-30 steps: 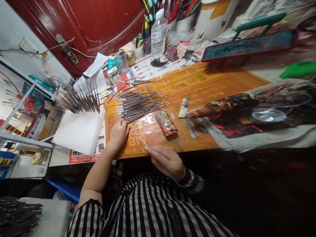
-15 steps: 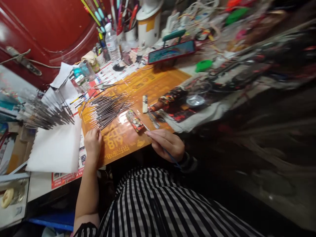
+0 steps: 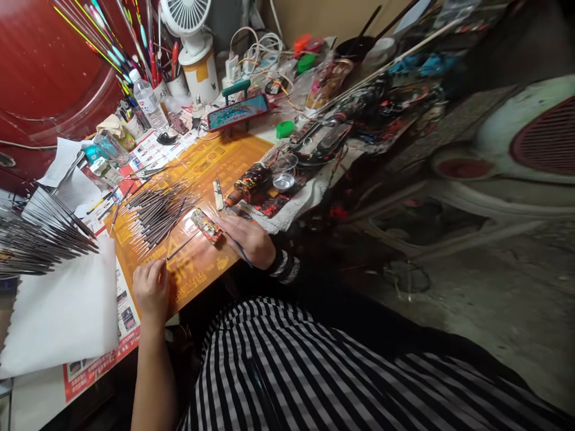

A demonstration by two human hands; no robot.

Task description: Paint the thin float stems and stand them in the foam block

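A heap of thin dark sticks [image 3: 158, 214], too many to count, lies on an orange printed mat [image 3: 211, 266] on the desk, long axes fanning, pale tips pointing near and left. One loose stick [image 3: 183, 245] lies apart on the near side, its long axis running left to right. The left hand [image 3: 150, 288] has curled fingers beside that stick's left end; whether they pinch it, I cannot tell. The right hand [image 3: 247, 239] pinches one blue-shafted brush [image 3: 243, 254], just beside one patterned red block [image 3: 207, 226]. More sticks [image 3: 40, 239] fan out on a white foam sheet [image 3: 58, 317] at left.
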